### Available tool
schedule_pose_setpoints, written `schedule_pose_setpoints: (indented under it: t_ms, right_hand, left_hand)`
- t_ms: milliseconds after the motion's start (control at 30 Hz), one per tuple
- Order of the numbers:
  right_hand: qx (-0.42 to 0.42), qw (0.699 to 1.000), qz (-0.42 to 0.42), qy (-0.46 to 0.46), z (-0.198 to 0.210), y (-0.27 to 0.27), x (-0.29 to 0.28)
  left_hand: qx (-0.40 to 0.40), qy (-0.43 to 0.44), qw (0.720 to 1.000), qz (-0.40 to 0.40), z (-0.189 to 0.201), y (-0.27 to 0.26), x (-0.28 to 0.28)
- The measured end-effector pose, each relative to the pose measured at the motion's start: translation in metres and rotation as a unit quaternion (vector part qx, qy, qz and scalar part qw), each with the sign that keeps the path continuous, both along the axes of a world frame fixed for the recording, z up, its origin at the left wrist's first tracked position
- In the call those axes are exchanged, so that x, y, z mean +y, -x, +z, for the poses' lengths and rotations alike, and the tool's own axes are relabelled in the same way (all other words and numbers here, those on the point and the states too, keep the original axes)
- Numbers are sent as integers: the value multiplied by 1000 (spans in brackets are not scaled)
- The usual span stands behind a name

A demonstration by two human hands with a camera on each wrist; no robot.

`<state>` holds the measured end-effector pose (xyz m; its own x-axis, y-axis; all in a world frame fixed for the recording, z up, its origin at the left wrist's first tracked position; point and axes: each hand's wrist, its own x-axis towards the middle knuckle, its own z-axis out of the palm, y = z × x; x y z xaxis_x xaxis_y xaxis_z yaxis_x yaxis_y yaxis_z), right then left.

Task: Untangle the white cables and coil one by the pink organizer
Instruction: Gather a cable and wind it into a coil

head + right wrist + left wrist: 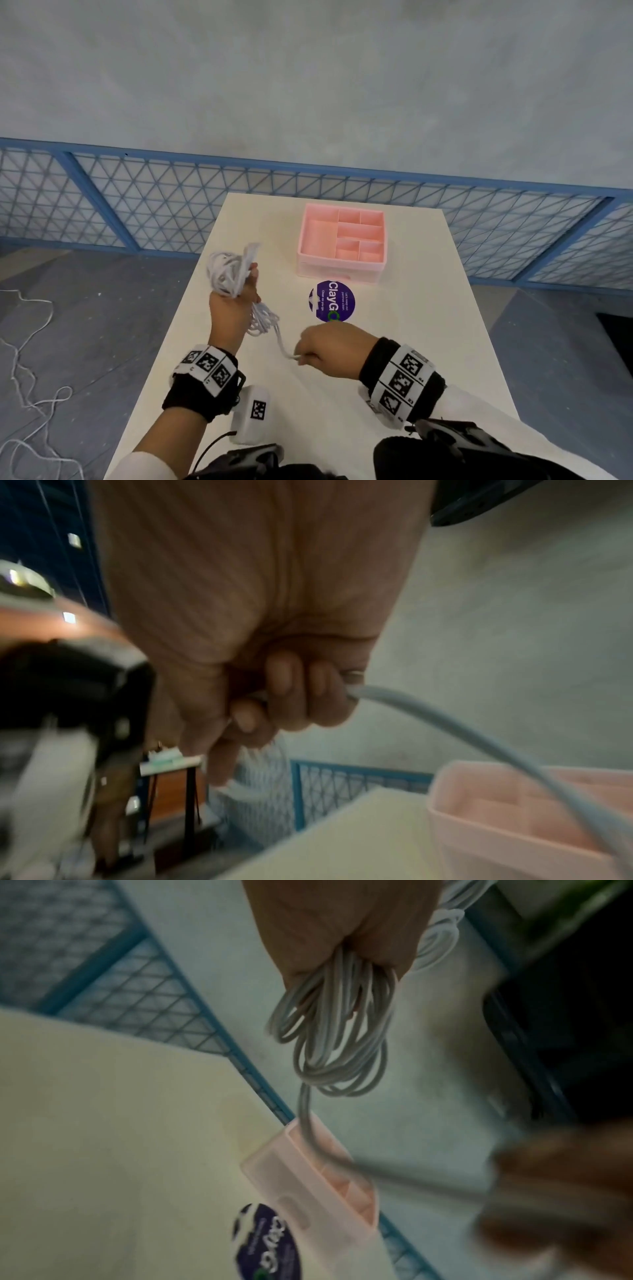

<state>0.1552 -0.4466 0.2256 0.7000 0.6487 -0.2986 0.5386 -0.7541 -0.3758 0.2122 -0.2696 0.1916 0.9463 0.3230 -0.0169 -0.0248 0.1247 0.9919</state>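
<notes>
My left hand (pixel 236 291) is raised over the table's left side and grips a bundle of white cable (pixel 227 272), with loops sticking out above the fist and hanging below it (pixel 337 1039). One strand runs from the lower loops down to my right hand (pixel 325 349), which grips the cable's end (pixel 394 699) in curled fingers near the table's middle. The pink organizer (pixel 340 240), with several empty compartments, stands at the far middle of the white table (pixel 428 308), apart from both hands.
A round purple sticker (pixel 331 301) lies on the table just in front of the organizer. A blue mesh fence (pixel 137 202) runs behind the table. Loose white string (pixel 30 377) lies on the grey floor to the left.
</notes>
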Motion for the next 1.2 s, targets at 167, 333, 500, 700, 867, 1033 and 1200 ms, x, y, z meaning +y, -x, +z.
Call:
schedule_pose_setpoints:
  t_ms: [167,333,500,700,867,1033,1200]
  right_hand:
    - [-53,987,-64,-136,31,-24,13]
    - [-125,976,-155,-88,27,-39,10]
    - [-102,963,-229,-97,25,-46,3]
    - [132,950,-198,-204,19,-55,-18]
    - [129,939,-253,-193,18,-66,-56]
    - [24,945,-322,-52,6,-70,-57]
    - [20,881,-396,-259,6,-54,-24]
  left_hand:
    - [-2,-4,998,-70,1,18,-20]
    - [86,167,975,-120,6,30,-34]
    - [105,235,938,-233,10,34,-30]
    - [138,207,916,-316,10,39,-29]
    - [168,229,925,-254,8,36,-15]
    - [173,265,931,-184,11,29,-17]
    - [171,275,936,-139,3,24,-23]
